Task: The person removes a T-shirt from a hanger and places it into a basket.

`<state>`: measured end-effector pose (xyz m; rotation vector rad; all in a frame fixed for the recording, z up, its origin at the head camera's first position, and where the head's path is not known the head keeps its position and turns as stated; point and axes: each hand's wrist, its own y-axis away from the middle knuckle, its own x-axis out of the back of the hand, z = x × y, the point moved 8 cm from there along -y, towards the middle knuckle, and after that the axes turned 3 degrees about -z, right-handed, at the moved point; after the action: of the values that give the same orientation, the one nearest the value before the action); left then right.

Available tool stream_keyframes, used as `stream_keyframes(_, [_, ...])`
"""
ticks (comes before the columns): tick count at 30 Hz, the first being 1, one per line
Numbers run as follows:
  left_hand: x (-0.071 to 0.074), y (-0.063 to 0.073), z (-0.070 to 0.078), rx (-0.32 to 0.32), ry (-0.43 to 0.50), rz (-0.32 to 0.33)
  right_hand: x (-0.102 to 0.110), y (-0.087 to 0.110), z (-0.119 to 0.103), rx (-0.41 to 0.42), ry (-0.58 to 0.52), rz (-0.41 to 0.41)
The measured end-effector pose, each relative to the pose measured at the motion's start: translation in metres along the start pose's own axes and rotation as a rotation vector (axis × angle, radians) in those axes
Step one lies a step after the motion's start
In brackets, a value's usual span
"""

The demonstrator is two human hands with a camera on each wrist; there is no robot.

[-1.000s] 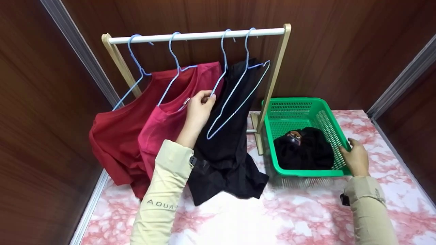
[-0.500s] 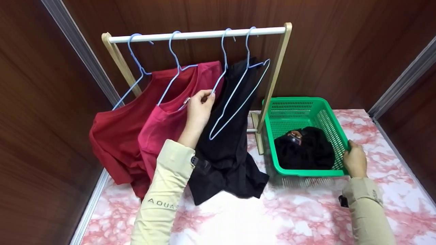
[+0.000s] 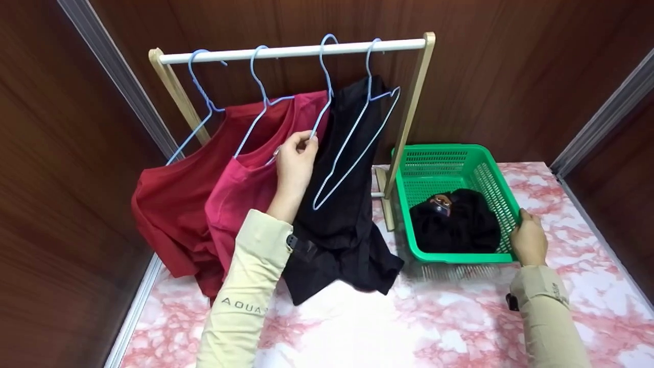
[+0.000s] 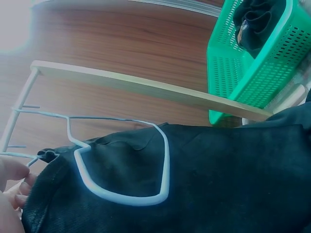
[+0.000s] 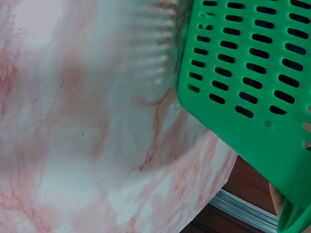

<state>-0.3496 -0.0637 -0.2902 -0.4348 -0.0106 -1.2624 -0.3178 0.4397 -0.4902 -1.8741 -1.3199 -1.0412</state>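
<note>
My left hand [image 3: 296,161] pinches the sloping arm of a blue wire hanger [image 3: 321,116], third from the left on the rack. A black garment [image 3: 352,220] drapes down behind it, its lower end reaching the marbled surface. Beside it hangs a bare blue hanger [image 3: 350,138], which shows large in front of the black cloth in the left wrist view. My right hand [image 3: 530,239] grips the right rim of a green plastic basket [image 3: 460,257]. Inside lies a bunched black garment [image 3: 470,227] with a printed patch. The right wrist view shows mostly the basket's slotted wall [image 5: 252,68].
The rack has a white rod [image 3: 291,51] and wooden side posts [image 3: 409,117]. A dark red shirt [image 3: 168,204] and a pink shirt [image 3: 230,199] hang at its left on blue hangers. Wood-look panels [image 3: 511,76] enclose the pink marbled surface [image 3: 368,332].
The held hanger has shifted left along the rod, its hook now standing higher over it, and the black garment moved slightly with it. My right hand has closed around the basket rim.
</note>
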Motion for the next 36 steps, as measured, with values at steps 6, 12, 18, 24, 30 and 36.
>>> stream_keyframes(6, [0.005,0.003,0.003,-0.03,0.037,0.042,0.0,0.0,0.001,-0.002,-0.001,0.0])
stream_keyframes(12, [0.009,0.004,0.0,-0.073,0.102,0.075,0.0,0.001,-0.001,-0.002,-0.012,0.02])
stream_keyframes(18, [0.013,0.008,-0.007,-0.06,0.129,0.103,0.001,0.003,-0.002,0.007,-0.002,0.036])
stream_keyframes(24, [0.018,0.013,-0.016,-0.035,0.12,0.132,0.0,0.001,-0.001,0.014,-0.003,0.036])
stream_keyframes(30, [0.019,0.016,-0.025,-0.035,0.111,0.144,0.001,0.002,-0.001,0.019,-0.005,0.043])
stream_keyframes(36, [0.02,0.02,-0.033,-0.032,0.06,0.149,0.001,0.002,-0.002,0.021,0.002,0.04])
